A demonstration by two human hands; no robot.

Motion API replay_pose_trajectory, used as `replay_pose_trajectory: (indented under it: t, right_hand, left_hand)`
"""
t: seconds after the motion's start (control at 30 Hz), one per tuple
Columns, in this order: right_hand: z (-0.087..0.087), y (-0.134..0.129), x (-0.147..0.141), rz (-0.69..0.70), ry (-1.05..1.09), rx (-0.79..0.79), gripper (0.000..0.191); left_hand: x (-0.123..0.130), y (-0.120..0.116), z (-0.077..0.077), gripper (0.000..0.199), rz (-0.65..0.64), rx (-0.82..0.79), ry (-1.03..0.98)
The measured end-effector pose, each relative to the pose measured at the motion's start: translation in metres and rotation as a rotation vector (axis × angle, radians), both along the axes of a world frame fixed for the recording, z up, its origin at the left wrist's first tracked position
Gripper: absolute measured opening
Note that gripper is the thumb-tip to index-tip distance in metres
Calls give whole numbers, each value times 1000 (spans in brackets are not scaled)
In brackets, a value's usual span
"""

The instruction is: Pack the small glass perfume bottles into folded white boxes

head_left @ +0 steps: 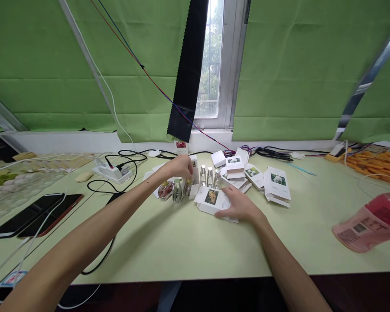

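My left hand (182, 167) is closed in a pinch, its fingertips at the top of a small glass bottle (188, 187). More glass bottles (177, 190) stand just left of that one, and a round glass piece with something red in it (165, 190) is beside them. With thumb in front and fingers behind, my right hand (238, 203) grips a white carton (212, 198) printed with a yellow flower picture; it lies on its side with its open flap to the left. Behind this carton, three slim clear bottles with silver caps (209, 177) stand upright in a row.
Several white flower-print cartons (277, 184) lie piled at right, black cables (273, 154) behind. A power strip (113, 172) and two phones (48, 216) are at left. A pink bottle with a red cap (365, 225) and orange pieces (377, 164) lie far right.
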State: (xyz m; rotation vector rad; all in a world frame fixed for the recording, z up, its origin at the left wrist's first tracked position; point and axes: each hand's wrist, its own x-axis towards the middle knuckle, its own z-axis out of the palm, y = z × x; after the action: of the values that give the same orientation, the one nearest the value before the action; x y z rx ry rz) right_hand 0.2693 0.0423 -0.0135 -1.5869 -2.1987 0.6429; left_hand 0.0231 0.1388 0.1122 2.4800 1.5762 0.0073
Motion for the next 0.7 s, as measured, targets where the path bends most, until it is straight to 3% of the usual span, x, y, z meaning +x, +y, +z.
replay_pose_trajectory:
  t: [0.17,0.37,0.7]
  right_hand:
    - [1,0,0,5,-7,-1,79]
    - [4,-1,-1,8,-5,-17,79]
    - [7,-3,-3,-4,-13,-33,80]
  left_hand:
    - [-4,3,-1,20,10,-17,-7]
    - [-7,-1,0,20,-153,32,102]
    - [-10,-3,-17,16,-242,51,132]
